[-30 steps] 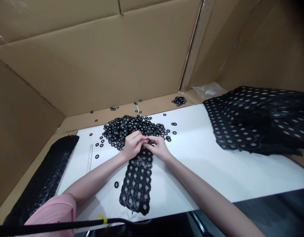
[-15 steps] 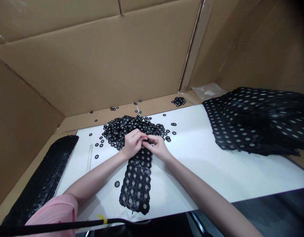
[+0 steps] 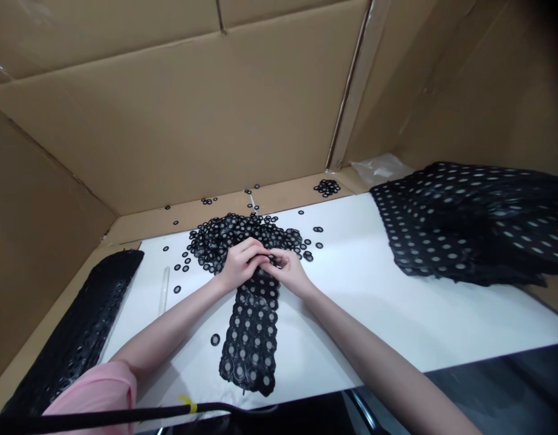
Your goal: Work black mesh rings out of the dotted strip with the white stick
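Note:
A narrow black sheet of joined rubber rings (image 3: 250, 338) lies on the white board (image 3: 378, 302), running toward me. My left hand (image 3: 240, 263) and my right hand (image 3: 288, 270) meet at its far end, fingertips pinched together on the sheet's top edge. Just beyond my hands sits a heap of loose black rings (image 3: 233, 235). One single ring (image 3: 214, 339) lies left of the sheet.
A thick stack of black punched sheets (image 3: 469, 223) covers the right side. Another black sheet stack (image 3: 79, 332) lies along the left edge. Cardboard walls (image 3: 192, 109) enclose the back and sides. A clear tube (image 3: 164, 289) rests at left; a black rod with yellow tape (image 3: 124, 414) crosses the bottom.
My hands have stayed together at the sheet's far end, with only small finger movements. The view shifted slightly.

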Demonstrator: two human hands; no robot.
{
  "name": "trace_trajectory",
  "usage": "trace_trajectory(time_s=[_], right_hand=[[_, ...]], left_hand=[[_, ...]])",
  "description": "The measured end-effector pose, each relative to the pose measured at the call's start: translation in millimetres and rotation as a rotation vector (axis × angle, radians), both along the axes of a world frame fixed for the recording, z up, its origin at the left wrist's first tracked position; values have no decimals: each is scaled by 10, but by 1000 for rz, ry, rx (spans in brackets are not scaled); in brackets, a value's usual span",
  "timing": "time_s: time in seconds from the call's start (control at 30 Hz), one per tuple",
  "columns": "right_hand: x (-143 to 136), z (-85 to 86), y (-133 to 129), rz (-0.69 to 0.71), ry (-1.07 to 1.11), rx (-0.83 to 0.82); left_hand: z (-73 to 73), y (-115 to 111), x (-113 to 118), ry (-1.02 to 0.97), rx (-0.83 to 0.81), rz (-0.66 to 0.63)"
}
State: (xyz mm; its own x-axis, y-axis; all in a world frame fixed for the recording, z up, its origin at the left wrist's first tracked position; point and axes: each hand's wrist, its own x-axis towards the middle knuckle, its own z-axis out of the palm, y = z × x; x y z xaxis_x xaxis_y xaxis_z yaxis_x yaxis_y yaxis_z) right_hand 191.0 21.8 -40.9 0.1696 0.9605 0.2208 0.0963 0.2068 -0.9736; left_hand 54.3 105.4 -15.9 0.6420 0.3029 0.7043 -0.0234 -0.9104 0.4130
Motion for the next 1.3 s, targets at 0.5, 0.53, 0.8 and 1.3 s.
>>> trace_trajectory(time_s=[0.5,0.53,0.8,1.3], right_hand=[[3,-28,11,21,-9,-32],[12,-35,15,9,-13,-37],[-9,-5,6,-2,32,-56],[4,65,-43,-56,-232,90]], left_hand=[[1,78,56,63,8,-29],[11,86,54,95,3,-42],[19,270,98,-21,-281,207],[183,747,-135,45,-108,336]])
